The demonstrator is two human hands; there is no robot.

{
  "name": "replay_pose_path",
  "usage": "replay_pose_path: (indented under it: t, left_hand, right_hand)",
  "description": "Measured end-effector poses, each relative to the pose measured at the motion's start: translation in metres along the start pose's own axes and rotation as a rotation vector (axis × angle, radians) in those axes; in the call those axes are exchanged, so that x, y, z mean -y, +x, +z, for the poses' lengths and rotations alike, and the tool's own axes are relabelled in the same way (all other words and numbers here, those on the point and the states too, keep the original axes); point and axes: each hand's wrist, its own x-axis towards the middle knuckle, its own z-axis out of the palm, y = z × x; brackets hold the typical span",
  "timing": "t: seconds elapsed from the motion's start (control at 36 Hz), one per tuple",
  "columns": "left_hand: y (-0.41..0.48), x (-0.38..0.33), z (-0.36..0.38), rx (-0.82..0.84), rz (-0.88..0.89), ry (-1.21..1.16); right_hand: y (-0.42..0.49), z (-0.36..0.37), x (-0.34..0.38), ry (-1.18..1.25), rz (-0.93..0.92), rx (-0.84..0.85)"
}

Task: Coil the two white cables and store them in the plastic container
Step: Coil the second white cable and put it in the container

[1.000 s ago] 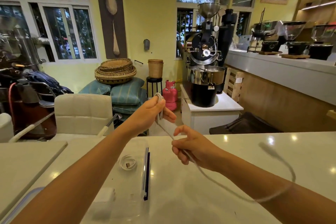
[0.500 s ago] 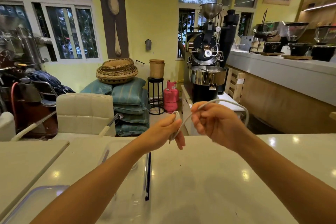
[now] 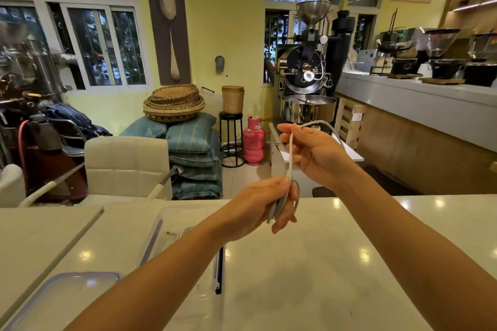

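The left forearm hides most of the clear plastic container [image 3: 158, 226]. Above the counter [image 3: 322, 263], left hand [image 3: 258, 204] pinches the white cable's [image 3: 291, 153] coils; right hand [image 3: 314, 153] grips its loop.

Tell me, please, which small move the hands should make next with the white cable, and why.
Probably the right hand should bring its loose strand down to the left hand as another loop. The left hand pinches a bundle of the white cable, yet a length runs up and arches over the right hand, so coiling looks unfinished. The plastic container waits open on the counter.
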Motion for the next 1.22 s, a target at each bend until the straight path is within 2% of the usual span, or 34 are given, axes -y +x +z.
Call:
replay_pose_path:
  t: [0.19,0.31,0.44,0.53,0.61,0.72,0.83,0.92,1.0,1.11,1.22]
  left_hand:
    - [0.001,-0.005,0.002,0.051,-0.025,-0.027]
    - [0.001,-0.005,-0.001,0.041,-0.035,-0.05]
    - [0.0,-0.003,-0.003,0.015,-0.046,-0.073]
    - [0.0,-0.003,-0.004,0.016,-0.047,-0.085]
    - [-0.001,-0.006,-0.004,0.029,-0.04,-0.101]
    - [-0.002,-0.014,-0.006,-0.003,-0.012,-0.08]
    - [-0.003,-0.021,-0.012,-0.015,0.047,-0.056]
    - [-0.003,-0.023,-0.017,-0.047,0.069,-0.081]
    - [-0.003,-0.027,-0.021,-0.103,0.083,-0.062]
    - [-0.001,-0.029,-0.026,-0.199,0.036,-0.093]
    - [0.002,-0.029,-0.031,-0.276,0.04,-0.144]
  right_hand:
    - [0.008,0.004,-0.008,0.105,0.222,-0.145]
    - [0.01,0.005,-0.021,0.162,0.277,-0.217]
    - [0.012,0.009,-0.033,0.238,0.254,-0.317]
    - [0.012,0.009,-0.041,0.29,0.143,-0.363]
    - [0.009,0.012,-0.045,0.15,0.032,-0.339]
    - [0.005,0.012,-0.052,-0.012,0.07,-0.212]
    - [-0.001,0.011,-0.057,-0.377,-0.054,-0.13]
    - [-0.01,0.012,-0.06,-0.551,-0.118,-0.042]
    - [-0.014,0.013,-0.064,-0.737,-0.163,-0.046]
    - [-0.017,0.017,-0.069,-0.866,-0.124,-0.06]
    - [-0.021,0.017,-0.075,-0.866,-0.017,0.049]
